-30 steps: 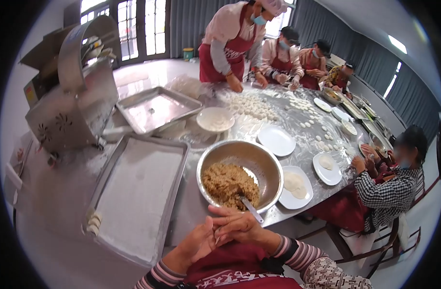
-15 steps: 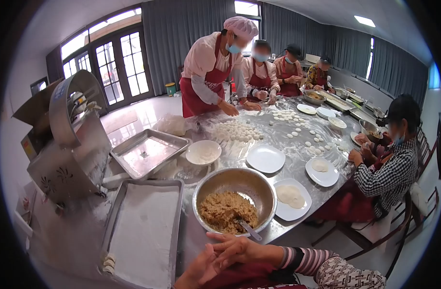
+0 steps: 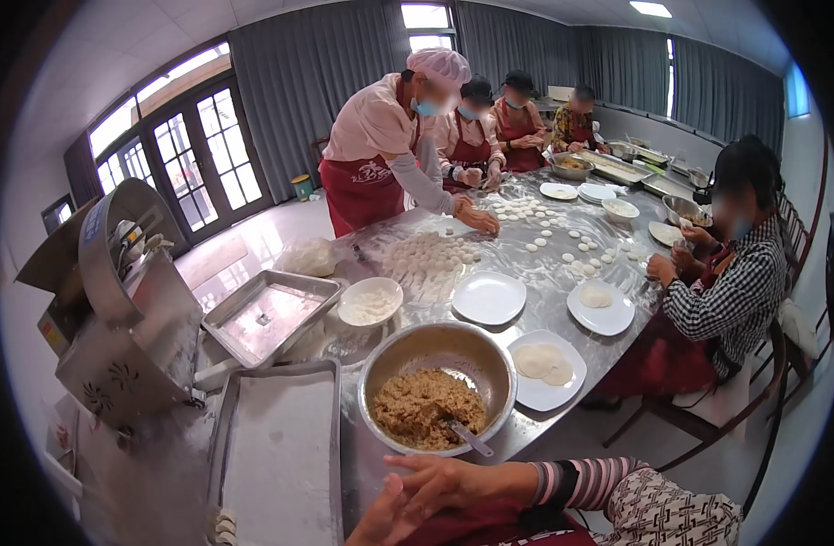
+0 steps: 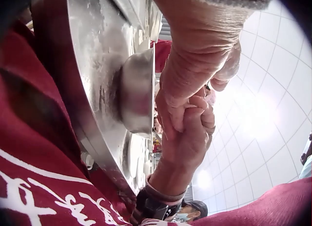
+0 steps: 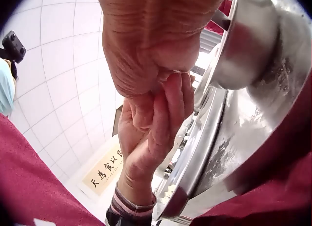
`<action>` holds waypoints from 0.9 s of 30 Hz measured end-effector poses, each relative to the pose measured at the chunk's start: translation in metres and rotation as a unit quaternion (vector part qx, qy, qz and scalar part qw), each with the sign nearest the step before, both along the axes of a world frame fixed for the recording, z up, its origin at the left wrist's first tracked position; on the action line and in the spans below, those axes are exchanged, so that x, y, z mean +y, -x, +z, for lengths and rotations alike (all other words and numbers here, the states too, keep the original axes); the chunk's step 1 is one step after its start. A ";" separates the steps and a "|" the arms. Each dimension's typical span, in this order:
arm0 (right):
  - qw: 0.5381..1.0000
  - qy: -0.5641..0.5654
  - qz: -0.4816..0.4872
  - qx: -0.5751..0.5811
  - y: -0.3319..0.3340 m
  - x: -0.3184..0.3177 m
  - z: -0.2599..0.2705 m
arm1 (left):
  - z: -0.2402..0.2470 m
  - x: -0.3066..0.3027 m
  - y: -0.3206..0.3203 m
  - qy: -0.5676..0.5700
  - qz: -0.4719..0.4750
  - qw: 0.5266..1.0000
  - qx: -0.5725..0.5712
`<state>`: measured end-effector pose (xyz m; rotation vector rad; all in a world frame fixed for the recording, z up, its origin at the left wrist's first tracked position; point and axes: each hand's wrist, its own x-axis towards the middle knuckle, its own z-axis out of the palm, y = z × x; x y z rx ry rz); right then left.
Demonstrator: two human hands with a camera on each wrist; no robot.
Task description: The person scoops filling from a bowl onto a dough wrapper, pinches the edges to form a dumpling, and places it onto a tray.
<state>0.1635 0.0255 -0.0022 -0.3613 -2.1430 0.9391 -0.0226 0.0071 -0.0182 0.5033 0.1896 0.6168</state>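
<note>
Close together at the bottom of the head view are my left hand (image 3: pixel 380 517) and right hand (image 3: pixel 453 482), in front of the filling bowl. Fingers of both curl inward and pinch a small dumpling between them, nearly all hidden by the fingers. In the left wrist view the left hand (image 4: pixel 202 60) covers part of the right hand (image 4: pixel 187 141). Just beyond the hands, a steel bowl (image 3: pixel 494 369) holds brown filling (image 3: pixel 424 405) with a spoon (image 3: pixel 471 439) stuck in it. Folded dumplings (image 3: pixel 226 526) lie in the near corner of a floured tray (image 3: pixel 285 455).
Right of the bowl, white plates (image 3: pixel 540 400) carry round wrappers (image 3: pixel 541 364). An empty plate (image 3: pixel 490 298), a flour bowl (image 3: pixel 371 302) and a second tray (image 3: pixel 269 314) stand behind. A steel machine (image 3: pixel 130 337) occupies the left. Several people work around the table, with dough pieces (image 3: pixel 426 257) on it.
The head view has tilted up, so table and hands sit lower in it. My hands stay together at the dumpling. Across the table, the person in the pink cap has shifted their hands.
</note>
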 end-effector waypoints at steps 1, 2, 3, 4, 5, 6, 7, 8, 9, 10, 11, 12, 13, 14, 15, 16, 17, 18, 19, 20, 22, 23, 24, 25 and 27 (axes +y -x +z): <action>1.000 -0.011 0.012 0.007 0.001 0.000 -0.003 | -0.001 -0.001 0.000 0.039 0.026 0.998 0.051; 0.999 -0.022 0.025 0.013 0.002 0.001 -0.005 | -0.002 -0.002 0.000 0.039 0.025 0.998 0.053; 0.999 -0.021 0.024 0.015 0.002 0.001 -0.005 | 0.008 -0.005 -0.002 0.010 0.035 0.999 0.032; 0.999 -0.031 0.017 0.006 0.003 0.001 -0.006 | 0.013 -0.007 -0.003 -0.019 0.044 0.999 0.011; 0.999 -0.041 0.011 -0.003 0.003 0.001 -0.007 | 0.012 -0.006 -0.003 -0.019 0.043 0.999 0.012; 0.999 -0.042 0.010 -0.002 0.003 0.001 -0.010 | 0.010 -0.005 -0.003 -0.011 0.038 0.999 0.001; 0.999 -0.024 0.021 0.005 0.003 0.002 -0.013 | 0.010 -0.005 -0.002 -0.003 0.033 0.999 -0.011; 0.999 -0.007 0.033 0.012 0.004 0.003 -0.015 | 0.009 -0.004 -0.001 -0.003 0.033 0.999 -0.010; 0.999 -0.008 0.033 0.013 0.003 0.001 -0.010 | 0.010 -0.004 0.000 -0.001 0.028 1.000 0.003; 1.000 0.004 0.031 0.000 0.002 -0.003 0.000 | 0.009 -0.004 0.002 0.003 0.023 1.000 0.016; 0.999 0.017 0.028 -0.013 0.002 -0.005 0.005 | 0.007 -0.005 0.002 0.003 0.023 1.000 0.016; 0.999 0.017 0.028 -0.013 0.003 -0.004 0.003 | 0.003 -0.007 0.002 -0.006 0.054 0.997 0.046; 0.999 -0.006 0.027 -0.022 0.003 -0.004 -0.001 | 0.000 -0.009 0.002 -0.016 0.084 0.993 0.076; 0.999 -0.029 0.027 -0.031 0.004 -0.003 -0.004 | -0.004 -0.008 0.002 -0.015 0.084 0.993 0.076; 0.999 -0.028 0.027 -0.032 0.005 -0.002 -0.006 | -0.005 -0.005 -0.001 0.021 0.076 0.993 0.082; 0.999 -0.027 0.023 -0.024 0.006 -0.001 -0.008 | -0.006 -0.004 -0.003 0.056 0.068 0.992 0.089; 0.999 -0.026 0.018 -0.015 0.007 -0.001 -0.009 | -0.006 -0.006 -0.002 0.057 0.069 0.992 0.089; 0.999 -0.026 0.019 -0.015 0.007 -0.002 -0.008 | 0.008 -0.009 -0.004 0.044 0.081 0.992 0.086; 1.000 0.002 0.011 -0.004 0.006 -0.002 -0.006 | 0.016 -0.011 -0.005 0.031 0.094 0.992 0.083; 1.000 0.030 0.003 0.006 0.006 -0.003 -0.005 | 0.013 -0.009 -0.003 0.030 0.095 0.992 0.083; 0.999 0.029 0.009 0.011 0.005 0.000 -0.007 | 0.006 -0.004 0.001 0.009 0.039 0.999 0.016; 0.999 0.029 0.015 0.015 0.005 0.000 -0.008 | 0.008 -0.004 0.001 0.009 0.039 0.999 0.016; 0.999 0.029 0.014 0.015 0.004 0.000 -0.005 | 0.012 -0.005 -0.001 0.000 0.039 0.999 0.027; 1.000 0.024 0.014 0.006 0.003 0.000 -0.001 | 0.014 -0.005 -0.002 -0.008 0.038 0.998 0.039; 1.000 0.020 0.014 -0.002 0.002 -0.001 0.000 | 0.013 -0.006 -0.003 -0.005 0.048 0.998 0.043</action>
